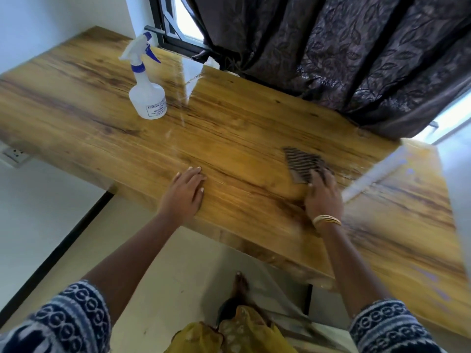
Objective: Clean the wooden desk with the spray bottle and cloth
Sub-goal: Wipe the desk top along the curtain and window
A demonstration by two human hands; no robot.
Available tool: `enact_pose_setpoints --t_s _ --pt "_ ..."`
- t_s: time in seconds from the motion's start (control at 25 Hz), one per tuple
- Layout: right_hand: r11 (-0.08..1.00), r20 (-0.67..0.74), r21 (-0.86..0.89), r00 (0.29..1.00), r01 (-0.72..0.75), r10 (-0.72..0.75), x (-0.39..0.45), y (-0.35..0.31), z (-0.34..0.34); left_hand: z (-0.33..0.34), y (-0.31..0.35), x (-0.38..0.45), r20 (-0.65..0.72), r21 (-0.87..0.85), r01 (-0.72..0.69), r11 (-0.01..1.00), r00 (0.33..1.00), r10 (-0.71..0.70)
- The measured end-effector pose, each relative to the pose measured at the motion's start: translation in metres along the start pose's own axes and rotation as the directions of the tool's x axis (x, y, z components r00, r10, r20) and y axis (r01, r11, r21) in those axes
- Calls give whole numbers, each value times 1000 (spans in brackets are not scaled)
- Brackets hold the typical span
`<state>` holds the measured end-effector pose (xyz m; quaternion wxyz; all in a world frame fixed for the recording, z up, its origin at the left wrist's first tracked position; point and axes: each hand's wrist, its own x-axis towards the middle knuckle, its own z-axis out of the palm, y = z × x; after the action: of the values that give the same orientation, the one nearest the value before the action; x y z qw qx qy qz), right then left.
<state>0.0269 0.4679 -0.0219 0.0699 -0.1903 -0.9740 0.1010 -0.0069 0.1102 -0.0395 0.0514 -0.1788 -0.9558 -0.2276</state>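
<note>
While the left hand [185,190] lies flat and open on the wooden surface [229,128] near its front edge, fingers straight and holding nothing, the right hand [323,194] presses down on a striped cloth [303,161] further to the right, its fingers bent over the cloth's near edge. The cloth lies flat on the wood, most of it reaching out beyond the fingertips toward the curtain. Thin bangles [326,220] circle the right wrist. The spray bottle [146,82], white with a blue trigger and collar, stands upright at the back left of the surface, well apart from both hands and untouched. A dark patterned curtain [344,54] hangs behind the surface, covering most of a window [178,24]. A wall socket [15,154] sits below the surface's left end. Both sleeves [63,324] are dark blue with a white pattern.
</note>
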Motion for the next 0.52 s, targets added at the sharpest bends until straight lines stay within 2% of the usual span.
enact_pose_setpoints --t_s 0.08,0.16,0.2,0.28,0.32,0.4,0.44,0.48,0.52 --pt "979 -39 4 978 -204 204 0 12 -4 12 13 -2 -9 26 68 997 998 -68" --pt "947 -69 0 945 -321 320 -7 -24 -2 17 22 -1 -25 52 106 993 994 -104" --pt "965 -40 10 964 -262 262 -18 -52 2 17 23 0 -25 62 101 993 995 -100" --pt "997 21 12 996 81 -81 -51 -107 19 17 24 4 -16 64 79 995 997 -79" --pt "961 65 20 959 274 -275 -73 -125 25 17 24 6 -17 65 70 995 997 -69" --pt "857 118 72 848 511 -516 -92 -127 29 17 28 8 -19 61 39 997 999 -38" --pt "832 109 97 825 546 -554 -84 -113 22 17 31 8 -14 55 14 998 1000 -13" --pt "857 81 78 853 510 -515 -72 -91 18 17 35 9 -5 51 -21 998 1000 21" --pt "913 68 55 911 404 -407 -59 -65 15 20 41 9 7 46 -53 998 999 53"
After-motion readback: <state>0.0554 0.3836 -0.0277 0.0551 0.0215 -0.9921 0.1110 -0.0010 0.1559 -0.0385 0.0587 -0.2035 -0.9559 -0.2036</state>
